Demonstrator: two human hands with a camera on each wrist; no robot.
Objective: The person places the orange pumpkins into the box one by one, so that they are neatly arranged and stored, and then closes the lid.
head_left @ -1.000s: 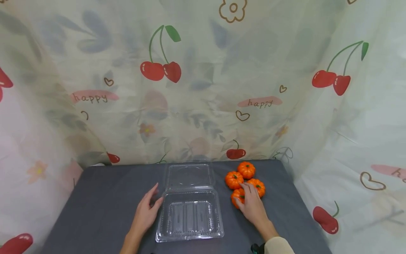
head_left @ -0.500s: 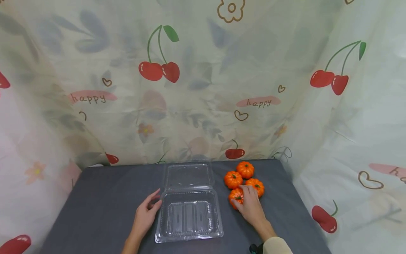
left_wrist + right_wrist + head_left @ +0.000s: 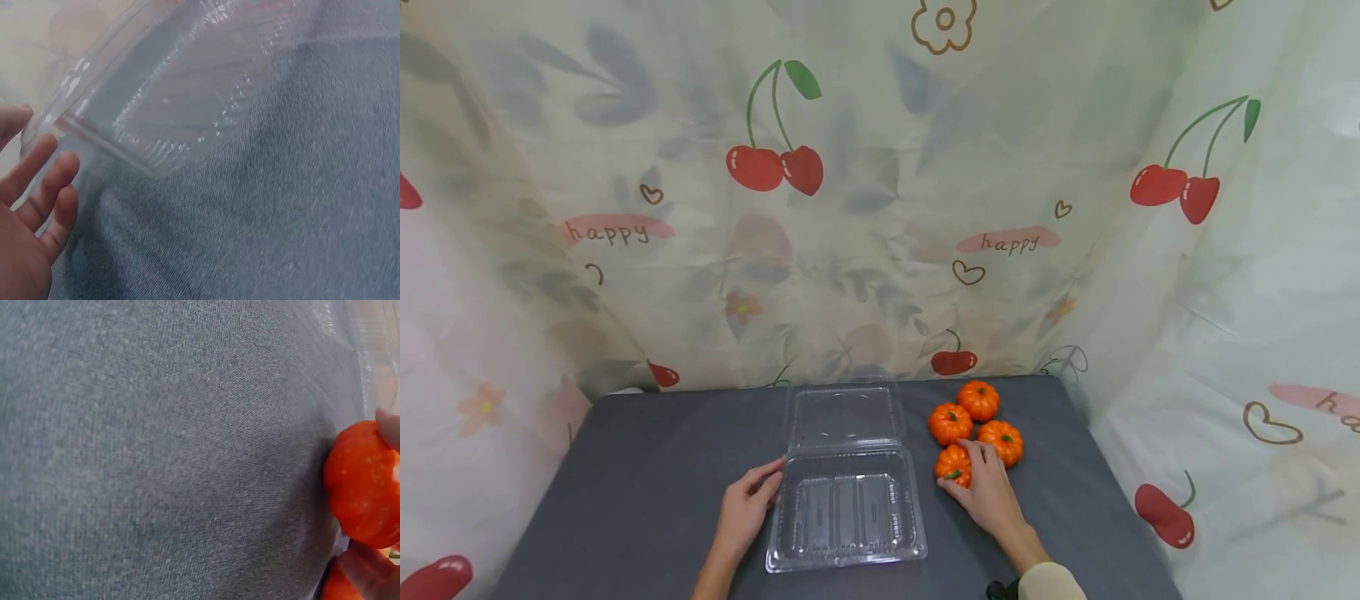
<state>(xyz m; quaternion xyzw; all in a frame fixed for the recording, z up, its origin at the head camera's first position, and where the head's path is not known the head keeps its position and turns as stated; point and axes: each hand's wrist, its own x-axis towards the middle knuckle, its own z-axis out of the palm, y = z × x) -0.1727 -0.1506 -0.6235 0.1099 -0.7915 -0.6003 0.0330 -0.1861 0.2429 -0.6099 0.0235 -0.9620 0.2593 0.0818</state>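
A clear plastic clamshell container [image 3: 847, 556] lies open, its lid folded back toward the curtain. My left hand [image 3: 743, 507] pinches its left edge near the hinge; in the left wrist view the fingertips are right at the rim and the other fingers [image 3: 56, 184] are spread apart. To the right of the container, my right hand [image 3: 988, 492] holds the nearest small orange pumpkin [image 3: 953, 463], thumb on the near side and fingers on the far side. That pumpkin [image 3: 362, 484] is tilted, its stem turned toward the person, with a shadow on the cloth beside it.
Behind the held pumpkin sit three more small pumpkins: a left one [image 3: 950, 425], a far one [image 3: 978, 401] and a right one [image 3: 1002, 442]. A dark grey cloth [image 3: 647, 492] covers the table. A cherry-printed curtain [image 3: 865, 275] hangs at the back and both sides.
My right fingers have closed round the nearest pumpkin, which has tilted and shifted slightly left. My left hand has closed its fingers at the container's left edge.
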